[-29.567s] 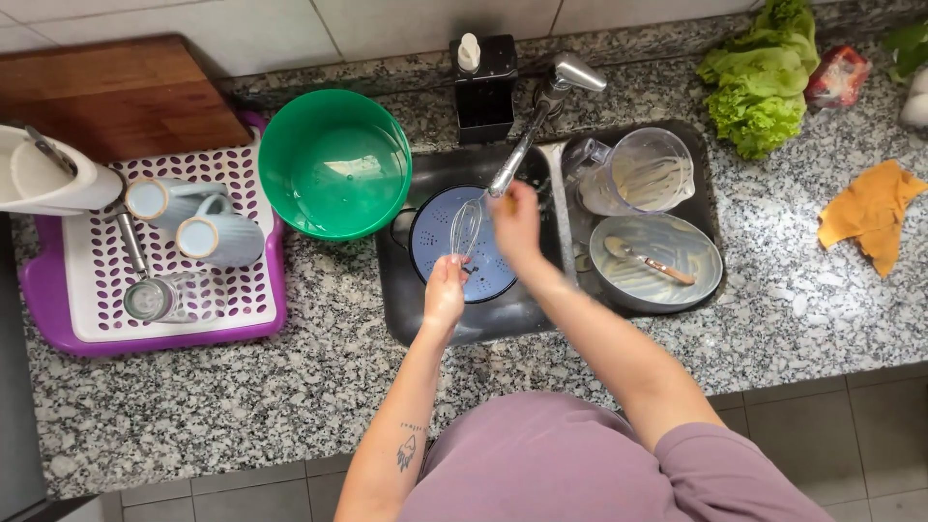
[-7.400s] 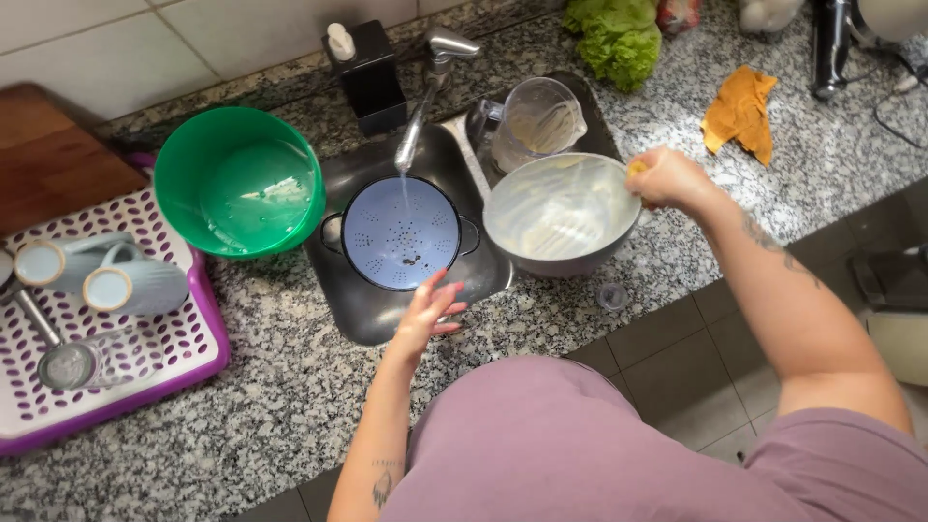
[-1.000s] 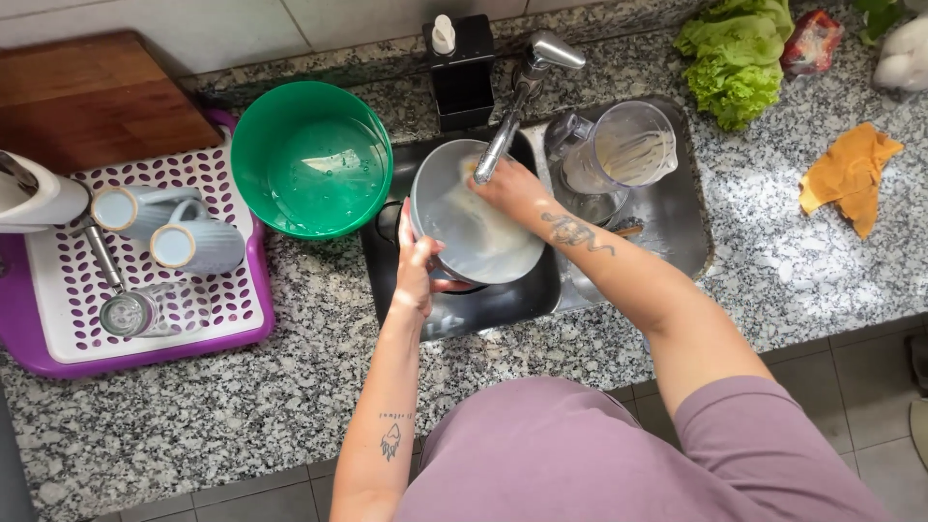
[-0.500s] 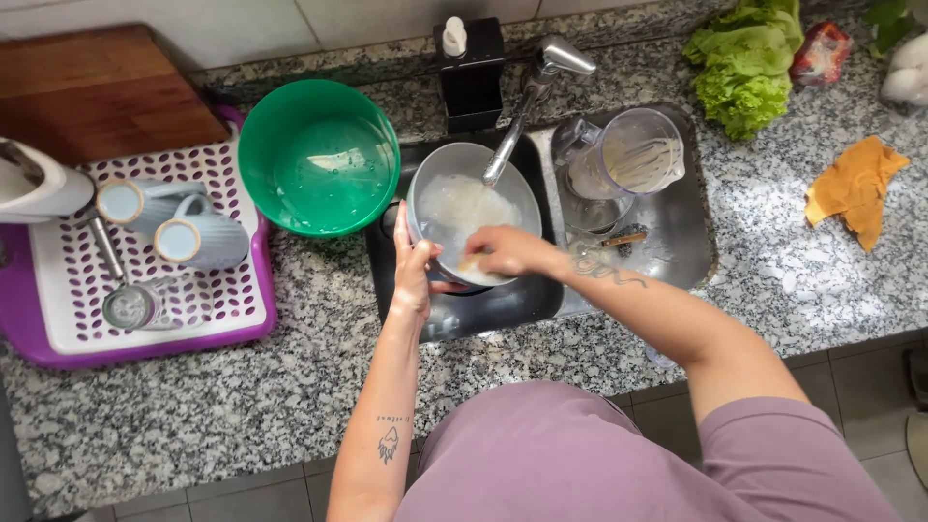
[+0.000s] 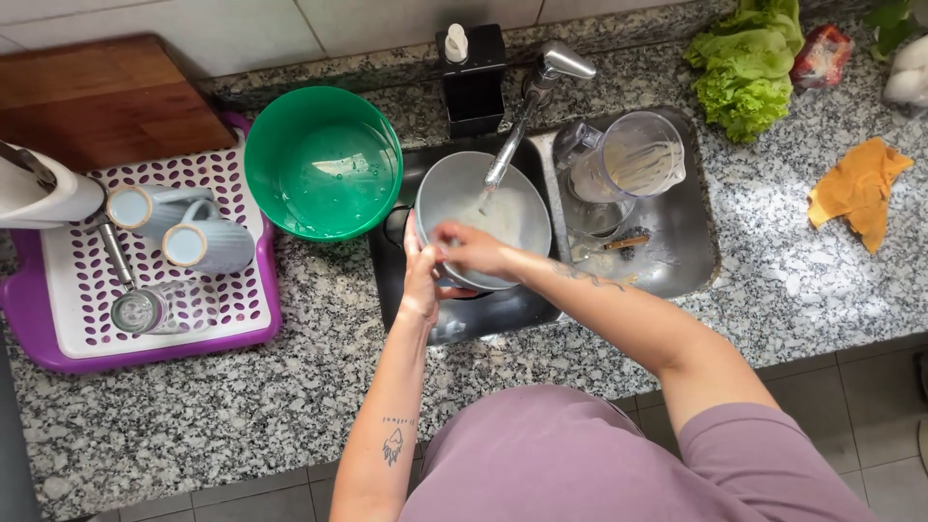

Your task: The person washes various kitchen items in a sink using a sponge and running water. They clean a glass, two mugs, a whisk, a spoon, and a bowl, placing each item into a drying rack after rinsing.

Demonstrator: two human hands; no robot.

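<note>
You're mid-rinse here: the round grey metal bowl (image 5: 483, 217) sits tilted in the dark sink (image 5: 503, 311) right under the chrome tap (image 5: 527, 106). Your left hand (image 5: 420, 280) braces the near rim, fingers pressed together along it. Your right hand (image 5: 474, 253) curls over the edge; can't tell if it's pinching anything. Looks like the next bit calls for turning it so water reaches everywhere.

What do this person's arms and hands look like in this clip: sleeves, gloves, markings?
Both hands, left hand and right hand, are bare, no gloves. The forearms are uncovered; a mauve short sleeve ends above the right elbow. A small dark tattoo marks the left forearm, another the right.
</note>
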